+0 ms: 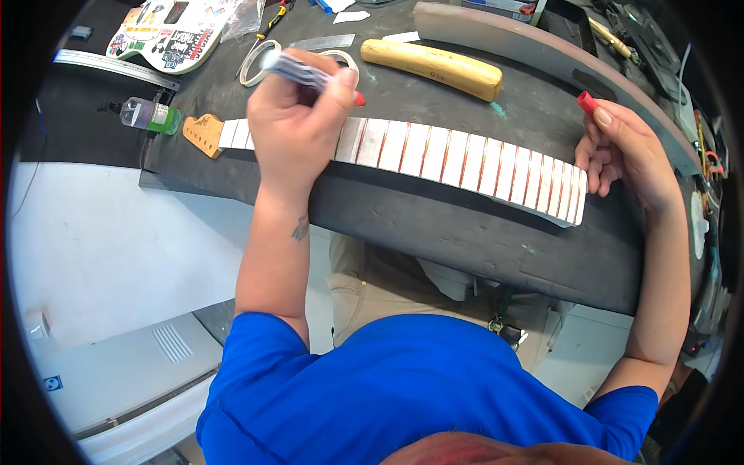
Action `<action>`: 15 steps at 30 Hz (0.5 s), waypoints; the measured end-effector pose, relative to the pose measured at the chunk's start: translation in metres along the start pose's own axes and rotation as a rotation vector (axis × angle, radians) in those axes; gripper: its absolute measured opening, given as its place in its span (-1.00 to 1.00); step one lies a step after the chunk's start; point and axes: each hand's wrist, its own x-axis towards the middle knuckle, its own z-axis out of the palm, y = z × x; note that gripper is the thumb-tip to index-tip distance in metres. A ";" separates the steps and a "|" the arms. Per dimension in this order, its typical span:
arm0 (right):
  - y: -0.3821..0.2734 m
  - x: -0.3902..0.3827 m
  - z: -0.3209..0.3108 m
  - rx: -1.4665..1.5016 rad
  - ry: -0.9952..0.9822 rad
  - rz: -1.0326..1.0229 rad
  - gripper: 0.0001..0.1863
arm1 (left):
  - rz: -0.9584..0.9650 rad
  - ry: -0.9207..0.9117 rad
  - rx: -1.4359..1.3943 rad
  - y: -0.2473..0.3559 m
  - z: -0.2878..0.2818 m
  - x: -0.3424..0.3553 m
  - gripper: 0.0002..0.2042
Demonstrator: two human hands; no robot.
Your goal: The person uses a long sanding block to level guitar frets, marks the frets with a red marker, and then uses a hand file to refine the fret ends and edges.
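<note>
A guitar neck [457, 157] lies across the dark bench, its fingerboard covered in white strips with reddish fret lines between them. Its bare wooden headstock [203, 136] points left. My left hand [293, 136] is closed round a marker [301, 72] with a pale, striped barrel, held above the neck's left part; the marker's red end points right. That hand hides a stretch of the fingerboard. At the neck's right end, my right hand [629, 151] pinches a red marker cap [587, 102] between thumb and finger. Its lower fingers are curled beside the neck's end, perhaps touching it.
Behind the neck lie a yellow wooden block [434, 68], rolls of tape [253, 63] and a metal ruler [324, 43]. A long, straight bar [558, 74] runs along the back right. At the left are a spray bottle [151, 115] and a sticker-covered guitar body [167, 35].
</note>
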 end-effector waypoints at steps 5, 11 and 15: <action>0.002 0.004 -0.001 0.026 -0.021 0.009 -0.57 | -0.108 0.024 -0.233 -0.001 -0.036 0.001 -0.89; 0.002 0.003 -0.006 0.056 -0.026 0.011 -0.58 | 0.139 -0.172 -0.208 -0.013 -0.045 -0.011 -0.89; 0.002 0.004 -0.007 0.076 -0.040 0.008 -0.58 | 0.166 -0.201 -0.207 -0.009 -0.043 -0.011 -0.87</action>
